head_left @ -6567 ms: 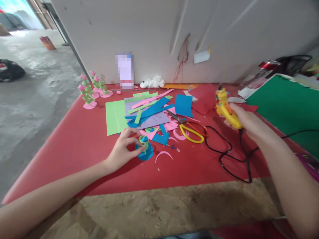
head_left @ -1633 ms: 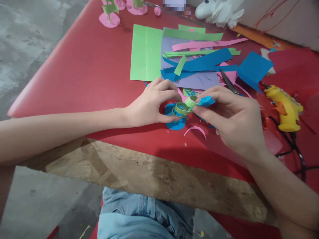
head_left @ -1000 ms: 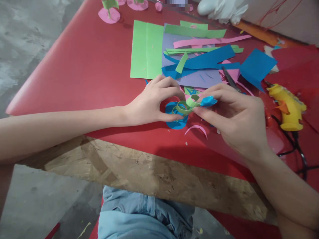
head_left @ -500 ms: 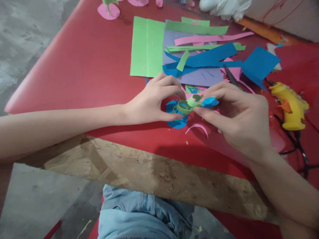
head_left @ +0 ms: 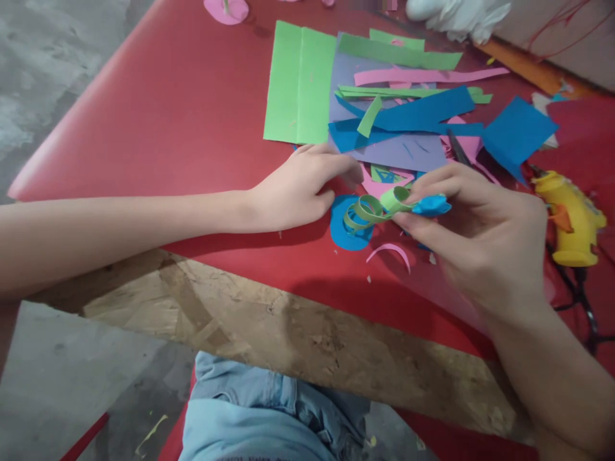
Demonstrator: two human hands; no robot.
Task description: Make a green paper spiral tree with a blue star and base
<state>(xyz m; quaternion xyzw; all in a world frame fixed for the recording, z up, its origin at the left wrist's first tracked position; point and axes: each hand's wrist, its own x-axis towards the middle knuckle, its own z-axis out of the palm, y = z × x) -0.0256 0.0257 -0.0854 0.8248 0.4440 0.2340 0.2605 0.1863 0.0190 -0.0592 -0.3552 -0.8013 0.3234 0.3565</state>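
Note:
Between the thumb and fingers of my right hand is a paper flower. Its crumpled blue bud pokes out to the right of the fingertips, and its green paper strip curls in loops to the left. Under those loops shows a round blue paper disc; whether they touch it I cannot tell. My left hand is just left of the disc, over the red table, with nothing in it. Its thumb is bent and stands apart from the loosely curved fingers.
A yellow glue gun with a black cord lies at the right. Behind the hands are a folded green sheet, blue strips and a partly covered dark tool. A pink paper curve lies nearer the wooden table edge.
My left hand has drawn back from the green loops, its thumb now folded in. My right hand and the flower have shifted slightly right in the picture, as has the whole view.

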